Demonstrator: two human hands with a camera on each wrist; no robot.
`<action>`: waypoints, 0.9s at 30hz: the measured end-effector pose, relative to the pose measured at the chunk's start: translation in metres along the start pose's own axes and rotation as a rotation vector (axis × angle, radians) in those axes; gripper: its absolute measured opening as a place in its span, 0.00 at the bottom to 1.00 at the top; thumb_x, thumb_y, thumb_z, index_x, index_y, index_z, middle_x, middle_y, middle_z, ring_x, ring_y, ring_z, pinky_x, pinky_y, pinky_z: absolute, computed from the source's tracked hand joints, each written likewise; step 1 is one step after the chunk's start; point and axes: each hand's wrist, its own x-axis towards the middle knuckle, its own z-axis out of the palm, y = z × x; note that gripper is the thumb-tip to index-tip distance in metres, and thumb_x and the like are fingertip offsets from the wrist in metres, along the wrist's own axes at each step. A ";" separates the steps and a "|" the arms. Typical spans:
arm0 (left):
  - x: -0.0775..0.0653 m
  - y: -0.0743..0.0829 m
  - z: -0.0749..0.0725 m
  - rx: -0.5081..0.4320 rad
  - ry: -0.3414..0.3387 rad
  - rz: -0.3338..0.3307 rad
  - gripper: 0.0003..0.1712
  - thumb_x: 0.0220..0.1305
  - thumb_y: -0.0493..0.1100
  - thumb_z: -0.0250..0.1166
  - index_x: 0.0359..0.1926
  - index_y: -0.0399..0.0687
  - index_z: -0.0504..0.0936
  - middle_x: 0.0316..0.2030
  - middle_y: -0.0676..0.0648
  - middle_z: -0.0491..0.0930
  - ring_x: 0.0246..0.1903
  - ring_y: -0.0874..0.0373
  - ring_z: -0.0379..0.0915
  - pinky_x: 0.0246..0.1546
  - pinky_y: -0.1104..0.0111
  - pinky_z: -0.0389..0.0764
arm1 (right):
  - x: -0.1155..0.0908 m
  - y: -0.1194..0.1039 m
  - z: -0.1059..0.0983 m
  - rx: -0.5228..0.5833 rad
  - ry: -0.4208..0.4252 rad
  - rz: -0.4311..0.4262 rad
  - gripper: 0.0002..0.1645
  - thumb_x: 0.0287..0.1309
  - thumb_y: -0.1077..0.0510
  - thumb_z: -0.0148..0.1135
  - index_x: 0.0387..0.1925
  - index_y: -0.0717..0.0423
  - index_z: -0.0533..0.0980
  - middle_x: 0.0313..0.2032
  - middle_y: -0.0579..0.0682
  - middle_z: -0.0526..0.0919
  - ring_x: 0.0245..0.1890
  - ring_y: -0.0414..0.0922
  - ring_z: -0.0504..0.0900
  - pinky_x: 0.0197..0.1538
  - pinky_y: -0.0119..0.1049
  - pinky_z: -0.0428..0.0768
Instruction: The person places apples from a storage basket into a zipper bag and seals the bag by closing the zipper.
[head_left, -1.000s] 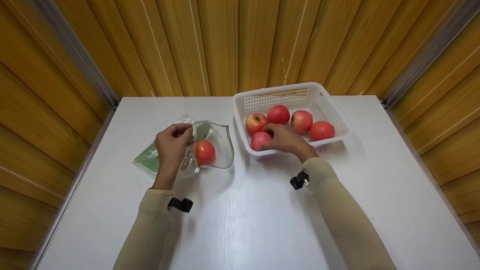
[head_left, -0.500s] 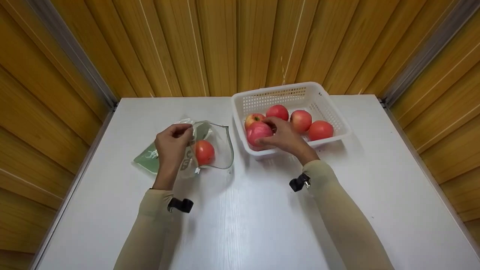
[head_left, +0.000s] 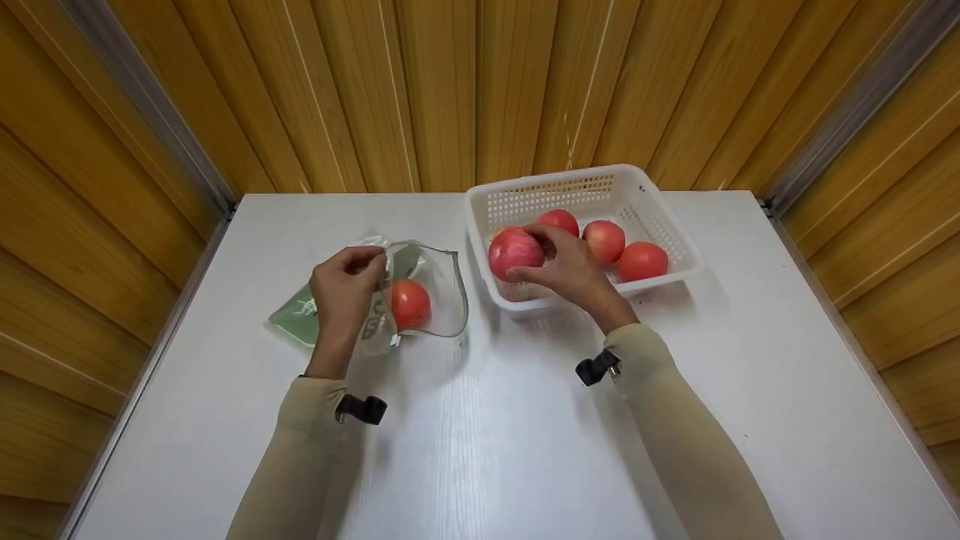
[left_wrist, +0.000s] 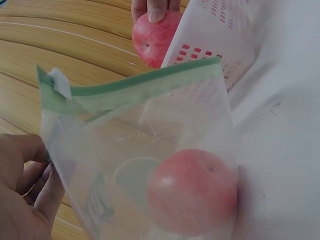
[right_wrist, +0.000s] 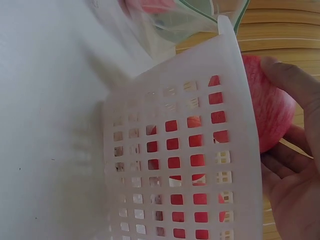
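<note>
One apple [head_left: 515,256] (red), right hand [head_left: 573,276] gripping it

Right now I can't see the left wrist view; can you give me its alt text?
Left hand pinching the side of a clear plastic bag with a green band along its top; one red apple shows inside. Beyond it, the right hand holds a second apple, partly behind the edge of a white perforated basket.
</note>
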 end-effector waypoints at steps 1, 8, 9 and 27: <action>0.000 0.000 0.000 0.001 0.001 -0.002 0.09 0.69 0.40 0.72 0.47 0.43 0.92 0.38 0.46 0.88 0.34 0.54 0.82 0.33 0.72 0.85 | 0.000 -0.001 0.000 0.001 0.003 -0.002 0.48 0.52 0.41 0.84 0.71 0.42 0.72 0.65 0.44 0.77 0.63 0.47 0.76 0.64 0.49 0.81; 0.000 -0.001 -0.001 -0.007 0.002 0.005 0.09 0.69 0.39 0.72 0.47 0.42 0.92 0.38 0.46 0.88 0.34 0.55 0.82 0.32 0.73 0.85 | -0.004 -0.007 0.003 0.038 0.022 -0.043 0.48 0.53 0.43 0.84 0.72 0.44 0.72 0.65 0.44 0.78 0.63 0.47 0.76 0.64 0.49 0.81; 0.000 0.000 -0.001 -0.011 -0.001 0.007 0.09 0.69 0.39 0.71 0.47 0.41 0.92 0.37 0.45 0.88 0.33 0.54 0.82 0.32 0.73 0.85 | -0.004 -0.009 0.004 0.044 0.025 -0.050 0.48 0.53 0.43 0.84 0.72 0.44 0.72 0.65 0.44 0.78 0.63 0.47 0.76 0.64 0.48 0.81; 0.000 0.001 -0.003 -0.037 -0.010 -0.017 0.10 0.71 0.41 0.71 0.48 0.43 0.91 0.39 0.46 0.87 0.35 0.54 0.83 0.35 0.71 0.87 | -0.012 -0.035 0.041 0.009 0.064 -0.331 0.45 0.54 0.48 0.84 0.70 0.51 0.73 0.63 0.46 0.78 0.61 0.43 0.77 0.60 0.40 0.83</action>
